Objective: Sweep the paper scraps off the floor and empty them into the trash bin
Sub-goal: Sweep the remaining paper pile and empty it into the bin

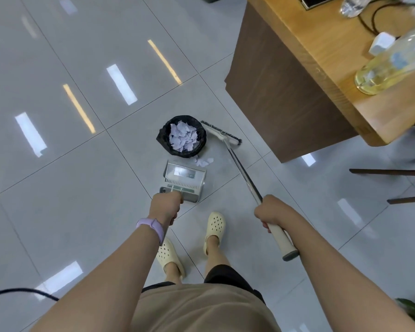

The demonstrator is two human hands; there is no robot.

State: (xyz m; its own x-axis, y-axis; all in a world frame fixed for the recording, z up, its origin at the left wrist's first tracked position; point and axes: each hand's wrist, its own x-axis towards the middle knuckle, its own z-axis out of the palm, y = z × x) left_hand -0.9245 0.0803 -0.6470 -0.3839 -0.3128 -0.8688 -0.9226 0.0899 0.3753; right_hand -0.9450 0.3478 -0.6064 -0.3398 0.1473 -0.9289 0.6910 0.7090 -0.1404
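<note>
The left hand (pixel 166 207) grips the dustpan (pixel 183 182) handle, mouth set toward the few paper scraps (pixel 203 161) left on the floor beside the trash bin (pixel 182 136) (already holding most scraps), while the right hand (pixel 270 213) fingers wrap the broom (pixel 222 135) handle, its head parked beyond the scraps, presumably to draw them in.

One black-lined round trash bin (pixel 182 139), one grey plastic dustpan (pixel 183 182), one long-handled broom (pixel 228 140), two cream perforated clogs (pixel 215 226), two clear bottles (pixel 393 65), one wooden bench (pixel 321 75).

Left hand (pixel 166 204) gripping dustpan (pixel 183 182), right hand (pixel 267 213) gripping broom (pixel 235 157)
</note>
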